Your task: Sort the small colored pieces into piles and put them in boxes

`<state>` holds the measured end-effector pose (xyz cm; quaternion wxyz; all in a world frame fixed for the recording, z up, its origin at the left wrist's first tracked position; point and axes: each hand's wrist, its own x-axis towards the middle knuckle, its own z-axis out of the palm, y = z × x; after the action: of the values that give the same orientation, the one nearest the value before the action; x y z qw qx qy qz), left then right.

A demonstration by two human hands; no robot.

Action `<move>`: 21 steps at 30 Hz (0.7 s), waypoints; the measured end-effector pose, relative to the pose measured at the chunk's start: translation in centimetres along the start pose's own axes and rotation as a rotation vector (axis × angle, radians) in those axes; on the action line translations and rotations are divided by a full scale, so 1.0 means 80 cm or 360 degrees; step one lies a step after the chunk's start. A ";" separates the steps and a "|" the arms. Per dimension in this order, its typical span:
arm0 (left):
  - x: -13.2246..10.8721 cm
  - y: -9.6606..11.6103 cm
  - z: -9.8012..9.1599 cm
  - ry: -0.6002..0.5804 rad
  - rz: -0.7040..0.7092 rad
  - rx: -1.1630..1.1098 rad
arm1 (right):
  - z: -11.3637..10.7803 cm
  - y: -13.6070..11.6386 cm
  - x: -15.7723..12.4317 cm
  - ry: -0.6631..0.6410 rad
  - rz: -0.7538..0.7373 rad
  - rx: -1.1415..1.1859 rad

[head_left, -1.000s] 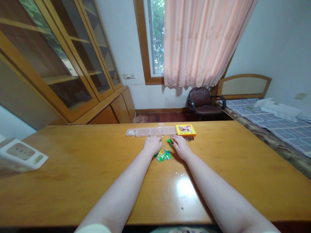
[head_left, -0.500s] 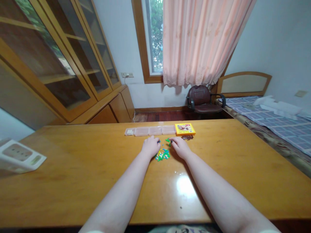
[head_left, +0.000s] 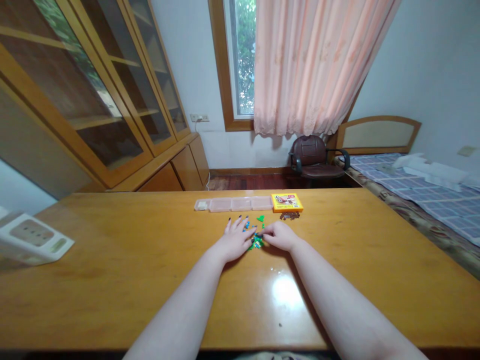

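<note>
A small heap of green, blue and white toy bricks lies on the wooden table between my hands. My left hand is spread at the heap's left side, fingers stretched out and partly covering it. At the heap's right edge my right hand points its fingertips into the bricks; whether a brick sits between them I cannot make out. Some green bricks lie apart behind the heap. A few blue bricks are close to my left fingertips. Several brown bricks form a separate group to the right.
A clear plastic tray with compartments lies behind the bricks, a small whitish thing in its left end. Beside it is a yellow box. A white container stands at the table's left. Beyond the table are a chair and a bed.
My left hand has opened out and come nearer to me over the heap's left part. My right hand has moved from the loose green bricks down to the heap.
</note>
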<state>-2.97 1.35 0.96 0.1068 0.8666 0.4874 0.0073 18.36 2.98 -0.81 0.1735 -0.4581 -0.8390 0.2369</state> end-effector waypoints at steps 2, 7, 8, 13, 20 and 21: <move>-0.003 0.002 -0.004 -0.0100 -0.0007 0.0003 | -0.003 -0.002 0.000 0.0002 -0.0002 -0.0083; -0.004 0.006 -0.001 -0.0240 -0.0002 0.0003 | -0.009 -0.004 0.000 0.0033 0.0103 -0.0258; -0.003 0.005 0.000 -0.0237 -0.0015 0.0012 | -0.010 -0.005 -0.001 0.0039 0.0118 -0.0272; 0.000 0.003 0.005 -0.0210 -0.0076 0.0054 | -0.011 -0.004 -0.001 0.0128 0.0192 -0.0271; -0.002 0.006 0.003 -0.0263 -0.0050 0.0011 | -0.008 -0.002 -0.001 0.0047 -0.0024 -0.0141; -0.002 0.007 0.003 -0.0284 -0.0063 0.0006 | -0.007 -0.003 -0.001 0.0029 -0.0065 -0.0107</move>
<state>-2.60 0.88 0.88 0.1482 0.8542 0.4931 -0.0729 18.50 2.97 -0.20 0.1705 -0.4487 -0.8540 0.2009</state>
